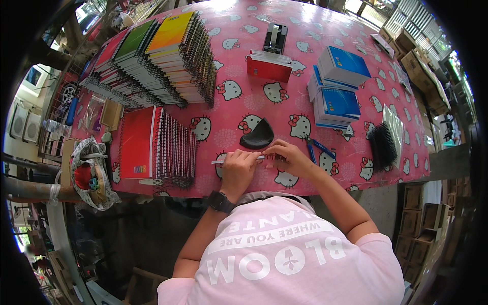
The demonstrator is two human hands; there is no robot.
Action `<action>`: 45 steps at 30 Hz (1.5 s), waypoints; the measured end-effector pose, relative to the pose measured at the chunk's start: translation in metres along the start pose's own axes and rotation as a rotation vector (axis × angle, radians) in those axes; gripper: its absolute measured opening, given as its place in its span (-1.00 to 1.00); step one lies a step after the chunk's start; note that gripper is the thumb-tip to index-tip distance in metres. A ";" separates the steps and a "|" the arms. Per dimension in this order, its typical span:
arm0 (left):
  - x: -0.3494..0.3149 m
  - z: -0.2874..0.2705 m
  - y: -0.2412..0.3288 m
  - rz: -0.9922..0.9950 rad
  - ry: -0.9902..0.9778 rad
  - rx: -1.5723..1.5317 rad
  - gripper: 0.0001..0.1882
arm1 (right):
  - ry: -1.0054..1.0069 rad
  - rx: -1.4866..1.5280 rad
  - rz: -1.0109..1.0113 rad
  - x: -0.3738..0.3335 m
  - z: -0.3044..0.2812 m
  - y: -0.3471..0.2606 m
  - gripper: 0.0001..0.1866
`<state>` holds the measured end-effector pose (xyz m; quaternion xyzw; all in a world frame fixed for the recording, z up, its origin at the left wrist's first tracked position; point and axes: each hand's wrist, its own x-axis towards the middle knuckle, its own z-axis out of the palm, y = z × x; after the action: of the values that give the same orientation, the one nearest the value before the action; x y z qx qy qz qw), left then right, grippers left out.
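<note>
Near the table's front edge, my left hand (pixel 240 170) grips a thin notebook (pixel 218 161) seen edge-on, its white page edges poking out to the left. My right hand (pixel 291 158) is closed at the notebook's other end, with fingers on a dark spiral coil (pixel 269 157) that runs along it. How far the coil is threaded cannot be made out. Just beyond my hands lies a black half-moon dish (pixel 257 135). Blue-handled pliers (pixel 321 147) rest to the right of my right hand.
Spiral notebooks with red (pixel 137 145), green (pixel 134 39) and yellow covers (pixel 172 31) are stacked at left. Blue-covered pads (pixel 339 101) and black coils (pixel 382 145) sit at right. Farther back are red-covered booklets (pixel 269 67) and a tape dispenser (pixel 275 38). A cloth bag (pixel 90 173) hangs at the left edge.
</note>
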<state>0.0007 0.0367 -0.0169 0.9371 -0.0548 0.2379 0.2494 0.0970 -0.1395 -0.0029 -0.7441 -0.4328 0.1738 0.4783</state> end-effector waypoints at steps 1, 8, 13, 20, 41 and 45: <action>-0.002 0.001 -0.001 -0.007 -0.004 -0.007 -0.85 | 0.016 -0.020 -0.023 0.000 0.001 -0.003 -0.75; -0.001 0.000 0.001 -0.036 -0.018 -0.062 -0.84 | 0.131 -0.285 -0.257 0.001 0.004 -0.002 -0.68; 0.001 0.000 0.001 -0.038 -0.015 -0.059 -0.83 | 0.120 -0.304 -0.275 -0.001 0.003 -0.004 -0.76; -0.001 0.000 0.000 -0.023 -0.020 -0.073 -0.82 | 0.005 -0.218 -0.174 0.000 0.002 0.005 -0.76; 0.004 -0.002 0.007 0.027 -0.092 -0.064 -0.79 | 0.231 -0.400 0.037 0.045 -0.005 0.050 -0.25; 0.002 -0.001 0.001 0.077 -0.138 -0.079 -0.78 | 0.115 -0.733 0.137 0.056 0.030 0.044 -0.21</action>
<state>0.0021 0.0363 -0.0149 0.9380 -0.1169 0.1800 0.2723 0.1295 -0.0843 -0.0462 -0.9017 -0.3877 -0.0031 0.1912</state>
